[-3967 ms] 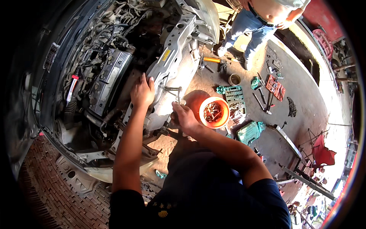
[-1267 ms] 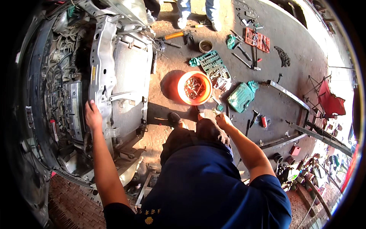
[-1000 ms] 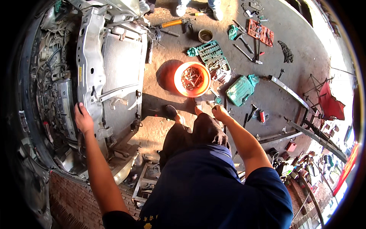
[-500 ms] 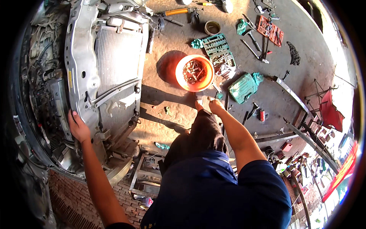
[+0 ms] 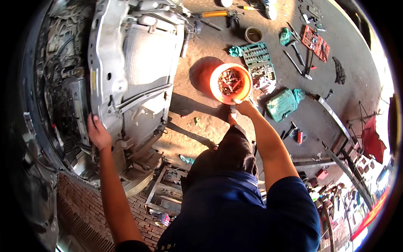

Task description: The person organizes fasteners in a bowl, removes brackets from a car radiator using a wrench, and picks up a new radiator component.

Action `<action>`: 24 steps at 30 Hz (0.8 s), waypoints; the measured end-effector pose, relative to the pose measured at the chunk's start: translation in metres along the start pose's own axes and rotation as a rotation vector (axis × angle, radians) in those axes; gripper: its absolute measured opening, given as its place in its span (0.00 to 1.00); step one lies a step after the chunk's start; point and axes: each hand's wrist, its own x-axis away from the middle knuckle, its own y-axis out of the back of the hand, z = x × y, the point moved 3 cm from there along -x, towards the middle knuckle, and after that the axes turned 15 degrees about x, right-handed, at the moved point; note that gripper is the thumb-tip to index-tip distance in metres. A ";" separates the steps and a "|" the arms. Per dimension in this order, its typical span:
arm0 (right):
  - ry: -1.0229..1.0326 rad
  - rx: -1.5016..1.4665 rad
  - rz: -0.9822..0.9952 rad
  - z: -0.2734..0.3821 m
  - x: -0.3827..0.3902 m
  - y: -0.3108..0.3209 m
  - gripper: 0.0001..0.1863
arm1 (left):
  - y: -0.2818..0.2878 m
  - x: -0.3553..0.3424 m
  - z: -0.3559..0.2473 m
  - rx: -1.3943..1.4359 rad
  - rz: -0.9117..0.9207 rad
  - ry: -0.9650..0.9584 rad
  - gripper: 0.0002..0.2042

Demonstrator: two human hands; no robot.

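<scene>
My left hand (image 5: 99,133) grips the edge of the silver radiator support (image 5: 110,63) at the front of a car, fingers over the engine-bay side. Beside that panel is the finned radiator (image 5: 147,63). My right hand (image 5: 247,108) is at the near rim of an orange bucket (image 5: 214,86) on the floor, its fingers closed. Whether it touches the rim or holds something small, I cannot make out. Many loose bolts and metal bits (image 5: 230,82) lie in the bucket. Just beyond are an open green socket set (image 5: 256,53) and a closed green case (image 5: 280,105).
A red tool tray (image 5: 315,44), a hammer (image 5: 298,53) and bars lie on the floor to the right. A round tin (image 5: 253,35) stands behind the bucket. Metal rails (image 5: 336,119) cross at the right. A metal frame (image 5: 161,191) lies near the bumper.
My right hand has moved forward to the bucket's near rim. My left hand stays on the radiator support. The whole view has shifted slightly.
</scene>
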 end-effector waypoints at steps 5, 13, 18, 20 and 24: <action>0.348 -0.081 0.352 0.033 0.076 0.018 0.26 | 0.034 0.040 0.012 -0.061 -0.053 0.099 0.23; 0.092 -0.266 0.379 -0.011 0.159 -0.021 0.33 | 0.035 0.042 0.009 -0.075 -0.027 0.176 0.24; -0.137 -0.466 0.235 -0.043 0.212 -0.001 0.25 | 0.031 0.032 -0.011 -0.116 -0.033 0.191 0.25; -0.114 -0.383 0.098 -0.043 0.239 0.028 0.24 | 0.035 0.039 0.004 -0.128 -0.030 0.178 0.26; -0.242 -0.659 0.119 -0.041 0.299 0.047 0.15 | 0.037 0.034 0.013 -0.162 -0.039 0.171 0.28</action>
